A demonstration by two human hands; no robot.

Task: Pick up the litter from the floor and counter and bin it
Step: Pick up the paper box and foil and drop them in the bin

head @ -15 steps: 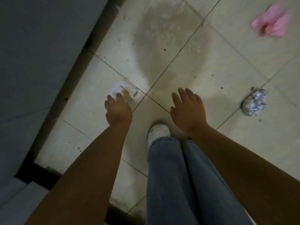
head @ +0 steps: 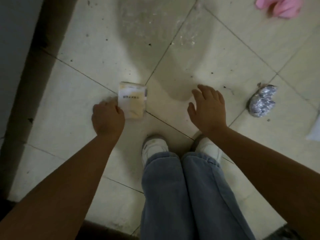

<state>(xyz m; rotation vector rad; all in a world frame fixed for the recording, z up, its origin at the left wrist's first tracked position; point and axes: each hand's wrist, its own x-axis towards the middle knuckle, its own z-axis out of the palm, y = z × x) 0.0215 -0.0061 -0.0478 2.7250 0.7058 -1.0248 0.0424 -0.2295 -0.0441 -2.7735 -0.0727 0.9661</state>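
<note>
A small white and cream paper packet [head: 132,100] with a line of print is pinched at its left edge by my left hand [head: 108,117], just above the tiled floor. My right hand [head: 207,108] hovers to the right of it with fingers spread and nothing in it. A crumpled ball of silver foil [head: 262,101] lies on the floor right of my right hand. At the top right corner lies a crumpled pink piece of litter [head: 281,6], blurred.
A dark skirting strip [head: 32,84] and a grey wall run down the left side. My two white shoes [head: 155,147] and blue jeans fill the lower middle. A white scrap [head: 315,130] shows at the right edge. The floor tiles [head: 155,32] are stained.
My left hand has closed on the paper packet and the packet has turned squarer to the view. The view has shifted so both feet show. My right hand stays open.
</note>
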